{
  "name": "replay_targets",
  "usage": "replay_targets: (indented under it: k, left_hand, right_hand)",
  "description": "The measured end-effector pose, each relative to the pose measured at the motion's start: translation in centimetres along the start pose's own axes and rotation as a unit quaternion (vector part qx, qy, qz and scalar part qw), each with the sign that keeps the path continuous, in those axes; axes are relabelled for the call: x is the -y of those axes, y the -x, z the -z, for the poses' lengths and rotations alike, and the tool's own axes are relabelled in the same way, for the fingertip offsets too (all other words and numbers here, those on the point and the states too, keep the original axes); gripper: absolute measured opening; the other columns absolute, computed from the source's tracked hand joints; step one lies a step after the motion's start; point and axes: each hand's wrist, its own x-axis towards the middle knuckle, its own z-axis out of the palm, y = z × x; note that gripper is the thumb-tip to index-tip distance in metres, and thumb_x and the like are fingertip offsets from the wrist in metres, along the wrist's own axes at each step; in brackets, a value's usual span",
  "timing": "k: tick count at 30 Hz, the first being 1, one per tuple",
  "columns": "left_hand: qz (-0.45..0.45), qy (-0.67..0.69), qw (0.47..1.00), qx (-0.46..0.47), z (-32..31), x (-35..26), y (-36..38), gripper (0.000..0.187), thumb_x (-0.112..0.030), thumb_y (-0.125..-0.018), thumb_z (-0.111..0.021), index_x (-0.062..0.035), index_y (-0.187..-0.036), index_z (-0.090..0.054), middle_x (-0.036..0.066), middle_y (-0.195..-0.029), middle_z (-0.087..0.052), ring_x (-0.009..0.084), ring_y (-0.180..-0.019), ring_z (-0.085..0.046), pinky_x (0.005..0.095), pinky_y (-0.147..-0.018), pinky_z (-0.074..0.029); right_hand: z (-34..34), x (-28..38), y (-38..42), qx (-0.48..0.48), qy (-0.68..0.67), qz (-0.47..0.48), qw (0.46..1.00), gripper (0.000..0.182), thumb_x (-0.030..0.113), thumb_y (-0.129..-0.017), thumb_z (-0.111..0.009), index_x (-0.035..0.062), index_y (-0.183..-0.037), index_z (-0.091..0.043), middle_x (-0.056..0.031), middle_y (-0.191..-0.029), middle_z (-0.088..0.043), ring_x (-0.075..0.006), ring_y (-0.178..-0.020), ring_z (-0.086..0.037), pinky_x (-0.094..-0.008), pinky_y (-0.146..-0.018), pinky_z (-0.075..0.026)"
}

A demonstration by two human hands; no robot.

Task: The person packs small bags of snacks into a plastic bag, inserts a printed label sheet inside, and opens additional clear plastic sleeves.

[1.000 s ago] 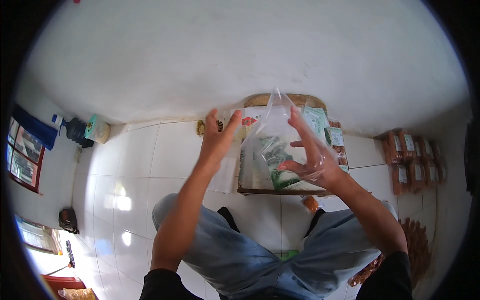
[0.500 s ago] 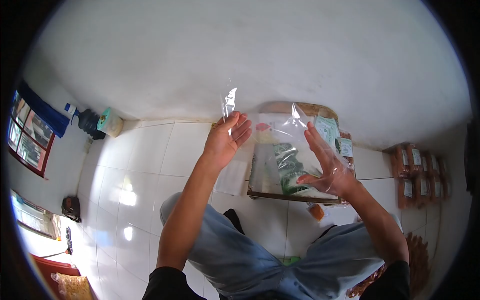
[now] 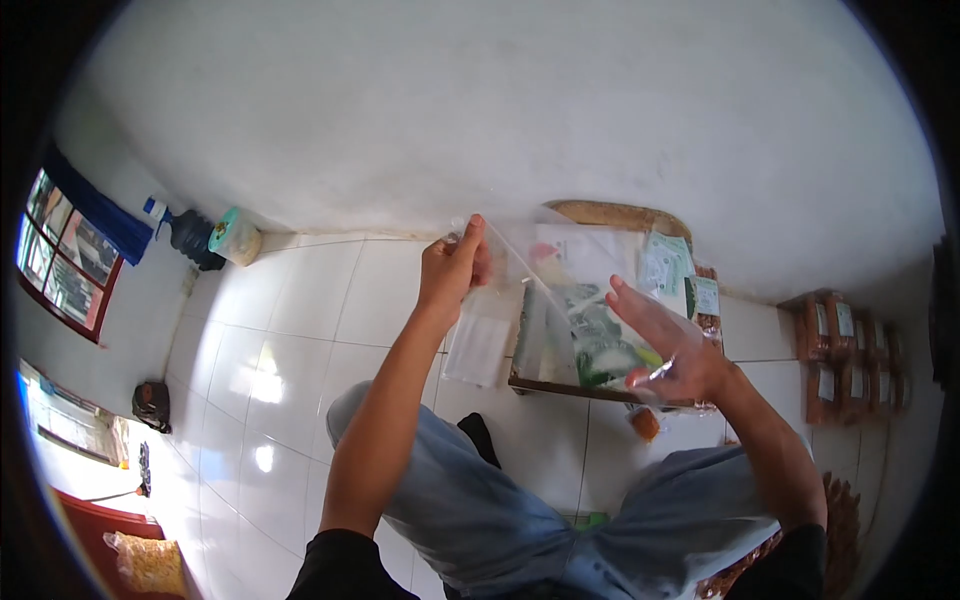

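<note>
A clear plastic bag (image 3: 520, 262) stretches between my two hands above a low table. My left hand (image 3: 455, 268) is closed on its left edge, thumb pointing up and fingers curled. Over the table's right part, my right hand (image 3: 675, 350) has thumb and fingers spread, with the film lying around it; it seems to be inside the bag. Below lies the low wooden-edged table (image 3: 560, 390) with a green-and-white printed sheet (image 3: 600, 335) on it. Green-printed labels (image 3: 665, 265) lie at its back right, beside a labelled brown packet (image 3: 705, 297).
Clear plastic sleeves (image 3: 476, 350) lie on the tiled floor left of the table. A small orange packet (image 3: 644, 424) is by its front edge. Stacked brown packets (image 3: 845, 350) stand at right. A water jug (image 3: 192, 238) and a lidded tub (image 3: 236, 238) stand along the wall.
My left hand has turned and its fingers have curled in on the bag's edge. My right hand has moved slightly down and right. The view has shifted a little.
</note>
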Motion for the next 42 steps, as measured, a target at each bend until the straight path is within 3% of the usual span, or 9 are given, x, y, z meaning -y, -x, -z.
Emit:
replay_targets:
  k: [7,10,15,22,27,32,34,37,42]
  left_hand:
    - [0.126,0.214,0.964,0.099,1.1,5.5,-6.7,0.04,-0.01,-0.086,-0.07,-0.0091,-0.12,-0.05,0.007,-0.105,-0.067,0.0208,-0.095,-0.067,0.0358,-0.083,-0.057]
    - [0.154,0.208,0.965,0.054,0.1,8.7,-7.2,0.032,-0.012,-0.086,-0.072,-0.0095,-0.113,-0.055,0.006,-0.101,-0.068,0.0198,-0.093,-0.067,0.0359,-0.083,-0.057]
    - [0.152,0.173,0.971,0.068,-1.2,17.8,-7.3,0.024,-0.018,-0.084,-0.077,-0.0101,-0.099,-0.06,0.004,-0.092,-0.068,0.0173,-0.082,-0.066,0.031,-0.077,-0.055]
    - [0.233,0.07,0.97,-0.03,-1.6,24.4,-4.2,0.037,-0.035,-0.079,-0.082,-0.0113,-0.097,-0.06,0.0,-0.087,-0.061,0.0164,-0.079,-0.063,0.031,-0.07,-0.052]
    - [0.27,0.248,0.93,0.012,-0.9,24.2,-6.3,0.027,-0.036,-0.091,-0.068,-0.0113,-0.098,-0.059,0.001,-0.092,-0.06,0.0197,-0.088,-0.063,0.0378,-0.079,-0.055]
    - [0.122,0.117,0.958,-0.233,-3.1,22.1,-5.0,0.032,-0.037,-0.095,-0.06,-0.0057,-0.095,-0.056,0.005,-0.087,-0.058,0.0204,-0.086,-0.06,0.035,-0.081,-0.053]
    - [0.07,-0.023,0.946,-0.316,-3.7,24.8,-3.3,0.038,-0.043,-0.094,-0.061,-0.0058,-0.092,-0.054,0.003,-0.088,-0.054,0.0171,-0.084,-0.056,0.0353,-0.074,-0.051]
    - [0.236,0.037,0.953,-0.185,-9.7,23.3,5.9,0.045,-0.051,-0.091,-0.063,-0.0067,-0.093,-0.053,0.002,-0.092,-0.053,0.0154,-0.086,-0.054,0.0384,-0.071,-0.05]
    - [0.405,0.123,0.905,-0.05,-13.0,24.6,13.7,0.052,-0.052,-0.09,-0.063,-0.0089,-0.117,-0.056,0.004,-0.108,-0.059,0.0187,-0.097,-0.059,0.0384,-0.08,-0.052]
  right_hand:
    - [-2.2,-1.7,3.6,-0.013,-0.187,-0.163,0.969,0.057,0.037,-0.106,-0.032,-0.0005,-0.148,-0.033,-0.0194,-0.155,-0.03,-0.0292,-0.138,-0.039,-0.0414,-0.113,-0.032]
    - [-5.2,-3.8,6.9,-0.087,-0.364,-0.219,0.901,0.056,0.036,-0.107,-0.026,-0.0013,-0.148,-0.034,-0.017,-0.15,-0.041,-0.032,-0.135,-0.043,-0.0405,-0.114,-0.031]
    - [-10.6,-6.2,10.4,-0.16,-0.488,-0.325,0.794,0.084,0.066,-0.099,-0.017,-0.0002,-0.148,-0.032,-0.0202,-0.147,-0.043,-0.0361,-0.129,-0.048,-0.0462,-0.109,-0.036]
    - [-16.4,-4.9,13.1,-0.205,-0.496,-0.476,0.697,0.071,0.051,-0.1,-0.043,0.0164,-0.157,-0.017,-0.0083,-0.145,-0.049,-0.0316,-0.138,-0.037,-0.0504,-0.112,-0.027]
    - [-17.3,-3.5,14.6,-0.229,-0.47,-0.421,0.741,0.066,0.035,-0.104,-0.044,0.0078,-0.155,-0.012,-0.0148,-0.143,-0.049,-0.029,-0.139,-0.036,-0.038,-0.115,-0.025]
    - [-19.0,-5.2,15.9,-0.244,-0.423,-0.385,0.783,0.063,0.039,-0.103,-0.044,0.0197,-0.157,-0.018,-0.0135,-0.146,-0.048,-0.0335,-0.149,-0.013,-0.0498,-0.116,-0.017]
    - [-19.4,-5.2,15.2,-0.24,-0.349,-0.367,0.828,0.05,0.035,-0.103,-0.045,0.0153,-0.149,-0.038,-0.0158,-0.149,-0.044,-0.0346,-0.146,-0.021,-0.0459,-0.115,-0.022]
    - [-19.3,-4.1,13.1,-0.268,-0.315,-0.335,0.847,0.035,0.026,-0.103,-0.048,0.0085,-0.13,-0.062,-0.0188,-0.151,-0.039,-0.0328,-0.141,-0.035,-0.0393,-0.113,-0.03]
    - [-19.5,-4.1,13.8,-0.194,-0.34,-0.37,0.842,0.035,0.023,-0.098,-0.052,0.0039,-0.125,-0.063,-0.0184,-0.128,-0.062,-0.0249,-0.121,-0.058,-0.0358,-0.102,-0.043]
